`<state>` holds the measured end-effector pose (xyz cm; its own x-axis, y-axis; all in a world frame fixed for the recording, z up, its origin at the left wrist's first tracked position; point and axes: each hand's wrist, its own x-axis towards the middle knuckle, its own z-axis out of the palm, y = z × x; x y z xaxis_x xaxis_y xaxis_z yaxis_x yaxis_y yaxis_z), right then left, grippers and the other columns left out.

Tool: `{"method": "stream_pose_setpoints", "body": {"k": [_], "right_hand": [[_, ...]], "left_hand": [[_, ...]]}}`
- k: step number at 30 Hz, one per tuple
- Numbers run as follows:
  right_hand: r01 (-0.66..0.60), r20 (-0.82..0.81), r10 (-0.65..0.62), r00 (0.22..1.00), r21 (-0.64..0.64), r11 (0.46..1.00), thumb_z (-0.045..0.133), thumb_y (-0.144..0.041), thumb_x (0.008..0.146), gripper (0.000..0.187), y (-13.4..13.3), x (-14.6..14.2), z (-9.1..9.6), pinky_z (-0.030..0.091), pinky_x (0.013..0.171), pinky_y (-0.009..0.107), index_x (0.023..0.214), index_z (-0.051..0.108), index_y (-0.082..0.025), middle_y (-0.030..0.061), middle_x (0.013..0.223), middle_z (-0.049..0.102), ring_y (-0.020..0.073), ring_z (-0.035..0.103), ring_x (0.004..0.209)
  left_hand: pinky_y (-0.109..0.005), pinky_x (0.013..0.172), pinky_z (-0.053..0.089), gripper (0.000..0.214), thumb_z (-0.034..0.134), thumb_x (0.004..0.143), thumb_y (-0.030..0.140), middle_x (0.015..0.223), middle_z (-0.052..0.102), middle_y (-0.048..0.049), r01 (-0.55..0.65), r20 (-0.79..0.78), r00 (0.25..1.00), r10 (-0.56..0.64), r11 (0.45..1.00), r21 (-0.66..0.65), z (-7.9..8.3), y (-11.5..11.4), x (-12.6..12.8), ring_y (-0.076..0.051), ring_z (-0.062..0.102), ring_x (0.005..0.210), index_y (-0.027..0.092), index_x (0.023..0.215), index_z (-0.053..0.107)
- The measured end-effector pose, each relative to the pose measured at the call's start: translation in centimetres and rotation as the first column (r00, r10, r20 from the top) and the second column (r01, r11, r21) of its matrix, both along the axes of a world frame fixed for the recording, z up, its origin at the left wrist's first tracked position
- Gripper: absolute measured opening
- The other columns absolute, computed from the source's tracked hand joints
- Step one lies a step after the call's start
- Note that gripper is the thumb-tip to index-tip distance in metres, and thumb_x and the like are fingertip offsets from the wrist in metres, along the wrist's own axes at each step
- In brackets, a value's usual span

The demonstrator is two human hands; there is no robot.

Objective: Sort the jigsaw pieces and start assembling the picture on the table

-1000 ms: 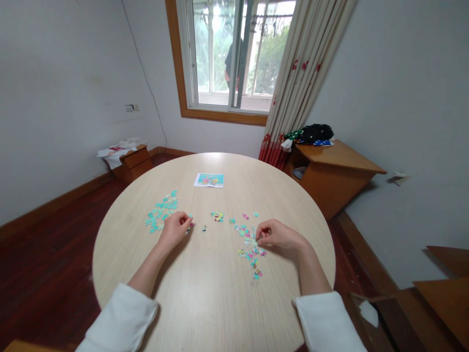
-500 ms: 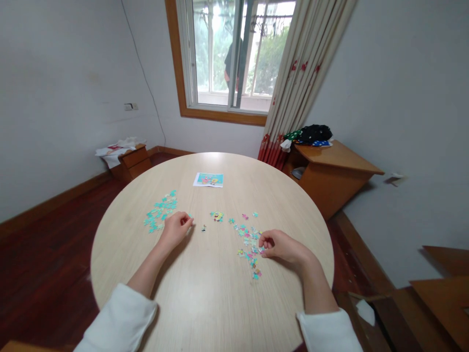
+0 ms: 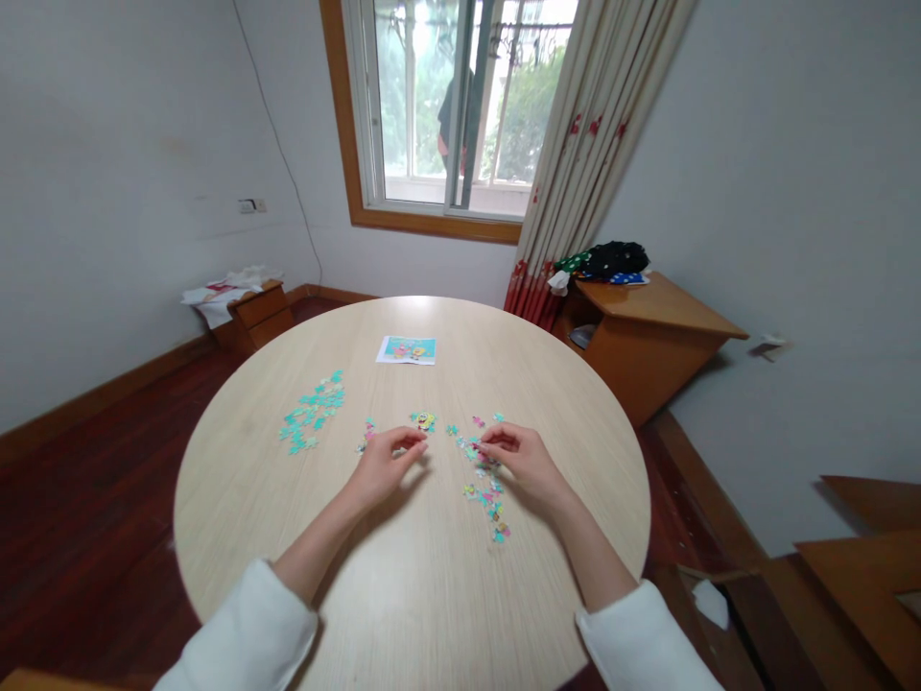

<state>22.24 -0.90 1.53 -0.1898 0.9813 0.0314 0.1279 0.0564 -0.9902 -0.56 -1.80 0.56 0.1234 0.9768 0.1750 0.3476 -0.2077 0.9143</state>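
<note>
My left hand [image 3: 389,467] hovers over the table just below a small joined cluster of puzzle pieces [image 3: 424,421] with a yellow cartoon face. Its thumb and fingers are drawn together; whatever may be between them is too small to make out. Pink and teal puzzle pieces [image 3: 369,428] lie partly behind that hand. My right hand [image 3: 523,461] pinches a small puzzle piece [image 3: 480,445] at the upper part of the mixed, multicoloured puzzle pieces [image 3: 493,499]. Farther left is a spread of mostly teal puzzle pieces [image 3: 315,413].
A reference picture [image 3: 409,350] lies toward the far side of the round table [image 3: 374,605]. Behind it are a window and a curtain [image 3: 576,173]. Wooden cabinet [image 3: 662,317] with cloths stands right, small drawer unit [image 3: 263,312] left. A person is partly visible outside.
My left hand has moved right, toward the yellow-faced cluster, uncovering pink and teal pieces. My right hand has shifted left and farther away over the mixed pieces. The view has shifted slightly.
</note>
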Motion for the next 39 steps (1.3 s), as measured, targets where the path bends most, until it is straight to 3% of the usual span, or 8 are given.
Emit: {"method": "stream_pose_setpoints", "body": {"k": [4, 10, 13, 17, 22, 25, 33, 39], "right_hand": [[-0.109, -0.065, 0.108, 0.992, -0.017, 0.994, 0.073, -0.037, 0.064, 0.023, -0.7, -2.6, -0.5, 0.049, 0.069, 0.03, 0.07, 0.065, -0.017, 0.0012, 0.069, 0.066, 0.0134, 0.06, 0.067], [-0.206, -0.022, 0.206, 0.978, -0.005, 0.978, 0.067, -0.036, 0.07, 0.021, -0.9, -3.7, -1.7, 0.05, 0.071, 0.03, 0.075, 0.067, -0.016, 0.0016, 0.071, 0.068, 0.0139, 0.062, 0.069], [-0.165, 0.12, 0.156, 0.98, 0.07, 0.984, 0.061, -0.033, 0.076, 0.018, -0.6, -3.3, -2.2, 0.05, 0.071, 0.031, 0.079, 0.067, -0.016, 0.0029, 0.073, 0.068, 0.0149, 0.063, 0.071], [-0.126, 0.39, -0.009, 0.921, 0.318, 0.94, 0.056, -0.024, 0.081, 0.017, -0.5, -2.6, -2.4, 0.046, 0.086, 0.037, 0.092, 0.068, -0.018, 0.0077, 0.095, 0.069, 0.019, 0.062, 0.092], [-0.378, 0.613, 0.081, 0.786, 0.372, 0.848, 0.069, -0.03, 0.075, 0.057, -1.7, -2.9, -2.0, 0.031, 0.104, 0.048, 0.129, 0.051, -0.025, 0.0115, 0.135, 0.051, 0.0255, 0.044, 0.127], [-0.428, 0.595, 0.137, 0.792, 0.38, 0.82, 0.066, -0.026, 0.08, 0.044, -2.2, -3.5, -2.0, 0.034, 0.101, 0.045, 0.123, 0.056, -0.025, 0.0084, 0.121, 0.062, 0.0218, 0.055, 0.114], [-0.272, 0.397, 0.131, 0.909, 0.324, 0.906, 0.057, -0.022, 0.085, 0.013, -1.8, -3.8, -2.0, 0.047, 0.078, 0.03, 0.09, 0.069, -0.02, 0.0038, 0.09, 0.072, 0.0152, 0.063, 0.083], [-0.305, 0.482, 0.115, 0.868, 0.336, 0.891, 0.059, -0.016, 0.082, 0.012, -1.8, -3.5, -1.8, 0.045, 0.078, 0.03, 0.085, 0.07, -0.019, 0.0034, 0.081, 0.07, 0.0148, 0.061, 0.078]], "left_hand": [[-0.033, 0.076, 0.051, 0.027, 0.059, 0.075, 0.036, 0.086, 0.071, -0.0107, 0.218, 0.169, 0.966, -0.194, 0.966, -0.138, -0.3, -1.4, 2.4, -0.018, 0.065, 0.077, 0.014, 0.088, 0.067], [-0.028, 0.062, 0.047, 0.027, 0.058, 0.075, 0.042, 0.064, 0.066, -0.0046, 0.195, 0.169, 0.972, -0.164, 0.963, -0.185, -0.4, -1.7, 2.5, -0.014, 0.06, 0.06, 0.015, 0.071, 0.061], [-0.025, 0.057, 0.042, 0.026, 0.057, 0.076, 0.04, 0.056, 0.061, -0.0013, 0.186, 0.11, 0.98, -0.167, 0.964, -0.191, -0.4, -1.4, 2.1, -0.013, 0.055, 0.054, 0.015, 0.069, 0.059], [-0.024, 0.055, 0.039, 0.022, 0.055, 0.076, 0.035, 0.059, 0.06, -0.0009, 0.129, -0.002, 0.991, -0.131, 0.98, -0.15, -0.7, -1.3, 1.8, -0.011, 0.05, 0.054, 0.015, 0.072, 0.061], [-0.023, 0.057, 0.038, 0.016, 0.057, 0.075, 0.03, 0.058, 0.058, 0.003, 0.09, 0.042, 0.995, -0.086, 0.99, -0.107, -0.9, -1.3, 1.4, -0.012, 0.052, 0.056, 0.017, 0.084, 0.055], [-0.022, 0.057, 0.038, 0.017, 0.058, 0.074, 0.03, 0.058, 0.059, 0.004, 0.141, 0.124, 0.984, -0.125, 0.981, -0.133, -1.1, -1.4, 1.4, -0.011, 0.053, 0.056, 0.019, 0.081, 0.047], [-0.022, 0.056, 0.036, 0.016, 0.052, 0.079, 0.032, 0.059, 0.059, 0.0028, 0.199, 0.064, 0.979, -0.192, 0.972, -0.128, -1.0, -1.7, 1.6, -0.011, 0.051, 0.056, 0.019, 0.074, 0.045], [-0.025, 0.056, 0.038, 0.02, 0.048, 0.08, 0.036, 0.059, 0.059, 0.0006, -0.008, -0.06, 0.998, 0.006, 0.999, -0.037, -0.4, -0.4, -0.3, -0.013, 0.051, 0.054, 0.019, 0.072, 0.051]]}}
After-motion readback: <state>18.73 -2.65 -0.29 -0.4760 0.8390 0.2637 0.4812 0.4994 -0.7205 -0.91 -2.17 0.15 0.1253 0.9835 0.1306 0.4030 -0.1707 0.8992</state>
